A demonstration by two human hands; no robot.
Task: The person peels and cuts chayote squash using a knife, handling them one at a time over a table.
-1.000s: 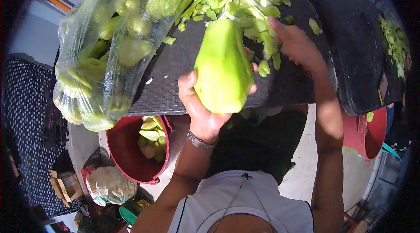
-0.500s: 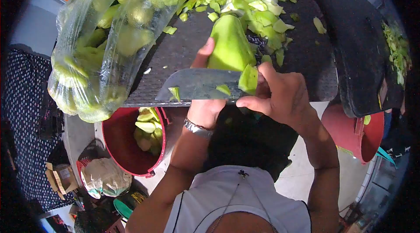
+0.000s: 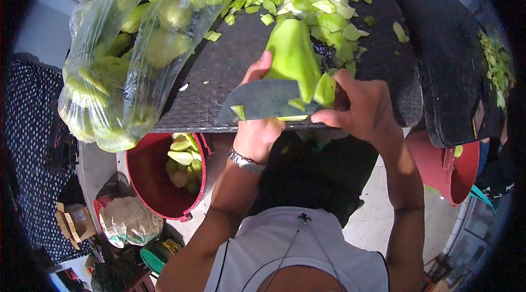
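My left hand is closed around a large, pale green, pear-shaped chayote, its thumb along the left side and most of the fingers hidden underneath. In my right hand is a wide-bladed knife, the handle covered by my fingers. The blade lies crosswise over the near end of the chayote, pointing left. A thick slice of peel stands beside the blade, close to my right fingertips, and small green bits cling to the metal.
Peelings are heaped on the dark woven tabletop. A clear plastic bag full of chayotes hangs over its left edge. Below sit a red bucket containing chayotes and another red bucket. A dark chair-like surface borders the right.
The knife has moved right across the chayote together with my right hand, and the peel slice has shifted right with it. My left hand keeps its hold, nearly unmoved.
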